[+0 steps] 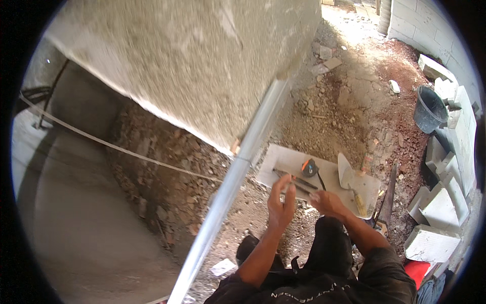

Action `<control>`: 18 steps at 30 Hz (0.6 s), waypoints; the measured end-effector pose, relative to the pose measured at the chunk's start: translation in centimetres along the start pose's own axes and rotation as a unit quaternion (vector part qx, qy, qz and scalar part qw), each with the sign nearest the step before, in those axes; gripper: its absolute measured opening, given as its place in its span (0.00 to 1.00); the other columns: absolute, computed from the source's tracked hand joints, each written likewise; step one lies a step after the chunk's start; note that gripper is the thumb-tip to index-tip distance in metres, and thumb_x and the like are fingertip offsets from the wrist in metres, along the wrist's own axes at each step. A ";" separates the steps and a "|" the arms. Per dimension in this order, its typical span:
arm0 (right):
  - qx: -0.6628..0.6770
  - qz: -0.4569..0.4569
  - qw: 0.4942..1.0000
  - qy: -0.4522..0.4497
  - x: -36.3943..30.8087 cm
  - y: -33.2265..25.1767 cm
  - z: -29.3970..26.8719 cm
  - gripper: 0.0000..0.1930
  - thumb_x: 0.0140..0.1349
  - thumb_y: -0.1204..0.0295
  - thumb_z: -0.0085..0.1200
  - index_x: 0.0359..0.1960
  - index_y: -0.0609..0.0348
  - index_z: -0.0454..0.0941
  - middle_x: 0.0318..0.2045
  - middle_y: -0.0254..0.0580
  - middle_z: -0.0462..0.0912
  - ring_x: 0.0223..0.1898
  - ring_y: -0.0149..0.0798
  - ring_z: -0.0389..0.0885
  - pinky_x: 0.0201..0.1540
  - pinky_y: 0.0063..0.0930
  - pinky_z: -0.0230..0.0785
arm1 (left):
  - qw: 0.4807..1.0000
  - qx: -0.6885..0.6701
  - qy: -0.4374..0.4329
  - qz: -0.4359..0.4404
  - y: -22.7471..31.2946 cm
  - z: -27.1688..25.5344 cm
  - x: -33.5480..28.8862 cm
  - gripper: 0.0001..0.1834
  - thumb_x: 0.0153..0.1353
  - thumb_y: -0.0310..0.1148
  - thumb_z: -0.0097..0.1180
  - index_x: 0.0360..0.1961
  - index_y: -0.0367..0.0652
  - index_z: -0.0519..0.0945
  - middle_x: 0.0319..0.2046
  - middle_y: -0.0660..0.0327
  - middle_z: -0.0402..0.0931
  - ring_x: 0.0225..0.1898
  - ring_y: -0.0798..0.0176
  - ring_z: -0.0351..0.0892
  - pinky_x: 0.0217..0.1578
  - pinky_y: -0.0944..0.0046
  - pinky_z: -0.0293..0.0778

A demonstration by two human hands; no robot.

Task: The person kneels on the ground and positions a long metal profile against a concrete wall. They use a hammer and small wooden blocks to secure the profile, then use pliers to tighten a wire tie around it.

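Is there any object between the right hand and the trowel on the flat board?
Nothing visible does. The right hand hovers over the near edge of the board; the trowel lies just right of it, with only bare board between.

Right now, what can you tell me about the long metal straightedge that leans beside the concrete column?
The straightedge is a long, pale grey bar, aluminium by its look, straight and dusty. It runs diagonally from the lower edge of the picture up to the corner of the rough concrete column, and its upper end seems to rest against it. It crosses above rubble-strewn ground. Neither the left hand nor the right hand touches it.
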State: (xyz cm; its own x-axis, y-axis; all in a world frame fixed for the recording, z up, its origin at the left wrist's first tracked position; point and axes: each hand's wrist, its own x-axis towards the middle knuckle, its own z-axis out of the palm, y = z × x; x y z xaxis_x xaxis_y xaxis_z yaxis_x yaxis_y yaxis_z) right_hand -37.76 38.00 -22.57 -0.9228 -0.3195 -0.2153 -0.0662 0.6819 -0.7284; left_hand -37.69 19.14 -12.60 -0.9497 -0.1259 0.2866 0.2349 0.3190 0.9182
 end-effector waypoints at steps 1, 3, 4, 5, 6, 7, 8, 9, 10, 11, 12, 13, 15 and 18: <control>-0.003 0.033 0.999 -0.026 -1.3 -0.7 -1.1 0.17 0.57 0.58 0.53 0.36 0.60 0.80 0.37 0.56 0.81 0.40 0.59 0.79 0.42 0.46 0.71 | 0.999 0.004 -0.022 -0.041 0.4 -0.5 -0.7 0.17 0.64 0.32 0.52 0.50 0.33 0.73 0.46 0.49 0.76 0.48 0.55 0.75 0.51 0.60 0.69; 0.012 0.082 0.995 -0.063 -3.6 -2.2 -4.2 0.19 0.57 0.56 0.51 0.34 0.61 0.80 0.37 0.58 0.80 0.41 0.59 0.78 0.45 0.48 0.70 | 0.990 0.055 -0.085 -0.096 3.0 -1.0 -1.6 0.19 0.64 0.36 0.52 0.50 0.34 0.73 0.47 0.48 0.76 0.49 0.52 0.76 0.51 0.59 0.69; 0.031 0.103 0.991 -0.081 -5.2 -3.0 -5.8 0.20 0.58 0.54 0.49 0.33 0.61 0.80 0.37 0.59 0.80 0.42 0.59 0.78 0.46 0.48 0.69 | 0.980 0.103 -0.124 -0.118 5.0 -1.6 -2.0 0.20 0.64 0.39 0.52 0.50 0.34 0.73 0.48 0.48 0.76 0.50 0.51 0.76 0.51 0.59 0.69; 0.023 0.096 0.991 -0.093 -6.2 -2.2 -5.9 0.21 0.58 0.54 0.48 0.34 0.61 0.80 0.37 0.60 0.80 0.42 0.59 0.78 0.46 0.48 0.69 | 0.971 0.092 -0.153 -0.160 6.1 -2.0 -2.9 0.21 0.64 0.41 0.52 0.51 0.35 0.72 0.49 0.47 0.75 0.51 0.51 0.75 0.52 0.58 0.69; 0.011 0.093 0.990 -0.107 -7.3 -0.7 -5.8 0.21 0.58 0.54 0.47 0.35 0.62 0.81 0.37 0.61 0.80 0.43 0.59 0.78 0.47 0.48 0.69 | 0.959 0.076 -0.181 -0.206 6.7 -2.0 -4.0 0.23 0.64 0.42 0.52 0.52 0.35 0.72 0.50 0.47 0.74 0.52 0.51 0.75 0.53 0.57 0.68; 0.010 0.112 0.987 -0.114 -8.9 0.1 -6.5 0.22 0.58 0.54 0.46 0.37 0.62 0.80 0.37 0.62 0.80 0.42 0.60 0.78 0.47 0.48 0.69 | 0.949 0.083 -0.216 -0.216 7.7 -2.0 -4.9 0.24 0.64 0.44 0.51 0.53 0.36 0.72 0.50 0.47 0.74 0.52 0.51 0.75 0.54 0.57 0.67; 0.008 0.129 0.984 -0.119 -10.1 0.2 -7.5 0.23 0.58 0.54 0.45 0.38 0.63 0.80 0.37 0.62 0.80 0.42 0.60 0.78 0.48 0.48 0.69 | 0.938 0.091 -0.248 -0.223 8.4 -1.9 -5.4 0.25 0.64 0.46 0.51 0.53 0.36 0.71 0.51 0.46 0.74 0.53 0.52 0.75 0.54 0.57 0.67; -0.001 0.154 0.981 -0.119 -11.7 -0.6 -9.0 0.22 0.57 0.55 0.45 0.37 0.63 0.80 0.37 0.62 0.80 0.42 0.60 0.78 0.48 0.48 0.69 | 0.932 0.131 -0.284 -0.182 7.9 -1.9 -6.9 0.24 0.64 0.45 0.51 0.53 0.38 0.72 0.51 0.48 0.74 0.51 0.52 0.76 0.53 0.57 0.68; -0.010 0.180 0.977 -0.112 -13.0 -0.9 -10.4 0.22 0.56 0.55 0.45 0.35 0.64 0.81 0.36 0.62 0.80 0.41 0.61 0.78 0.48 0.48 0.69 | 0.924 0.153 -0.311 -0.163 9.6 -1.8 -6.2 0.24 0.64 0.45 0.51 0.53 0.39 0.72 0.51 0.48 0.74 0.50 0.53 0.76 0.53 0.57 0.69; -0.035 0.176 0.978 -0.109 -14.0 1.7 -9.4 0.20 0.56 0.55 0.46 0.32 0.62 0.81 0.32 0.60 0.81 0.39 0.59 0.79 0.45 0.48 0.70 | 0.914 0.178 -0.339 -0.137 11.7 -1.6 -4.9 0.23 0.64 0.45 0.51 0.53 0.40 0.73 0.50 0.48 0.74 0.49 0.53 0.77 0.52 0.57 0.69; -0.065 0.179 0.977 -0.095 -14.7 6.2 -8.5 0.19 0.56 0.55 0.47 0.28 0.60 0.81 0.29 0.57 0.81 0.37 0.58 0.80 0.41 0.48 0.71 | 0.907 0.177 -0.360 -0.130 15.6 -0.3 -2.5 0.24 0.63 0.46 0.51 0.53 0.40 0.73 0.50 0.48 0.74 0.49 0.52 0.77 0.52 0.57 0.69; -0.079 0.153 0.979 -0.111 -15.5 8.8 -8.2 0.20 0.55 0.56 0.47 0.28 0.61 0.82 0.31 0.59 0.81 0.37 0.59 0.80 0.43 0.48 0.72 | 0.895 0.128 -0.383 -0.191 18.0 0.0 -1.0 0.25 0.63 0.47 0.51 0.54 0.41 0.72 0.49 0.48 0.75 0.50 0.52 0.77 0.53 0.58 0.68; -0.094 0.151 0.978 -0.107 -17.3 8.9 -10.4 0.19 0.54 0.58 0.47 0.27 0.62 0.82 0.33 0.60 0.81 0.37 0.59 0.81 0.43 0.48 0.72 | 0.891 0.129 -0.379 -0.213 22.3 -0.3 0.8 0.26 0.63 0.49 0.50 0.55 0.41 0.71 0.49 0.48 0.74 0.51 0.52 0.76 0.54 0.58 0.67; -0.042 0.310 0.949 -0.050 -17.8 9.0 -12.9 0.14 0.53 0.64 0.50 0.26 0.62 0.82 0.31 0.61 0.81 0.36 0.57 0.81 0.41 0.47 0.73 | 0.897 0.152 -0.371 -0.186 26.0 -1.5 3.4 0.28 0.64 0.51 0.48 0.55 0.39 0.71 0.52 0.46 0.73 0.53 0.50 0.75 0.54 0.57 0.68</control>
State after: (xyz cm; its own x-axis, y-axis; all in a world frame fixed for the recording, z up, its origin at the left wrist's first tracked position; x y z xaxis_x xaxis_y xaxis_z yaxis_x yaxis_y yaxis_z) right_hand -26.82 58.36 -16.90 -0.7540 0.1018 -0.6489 0.4433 0.8078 -0.3884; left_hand -34.51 25.64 12.69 -0.8540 0.3467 -0.3880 -0.0871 0.6399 0.7635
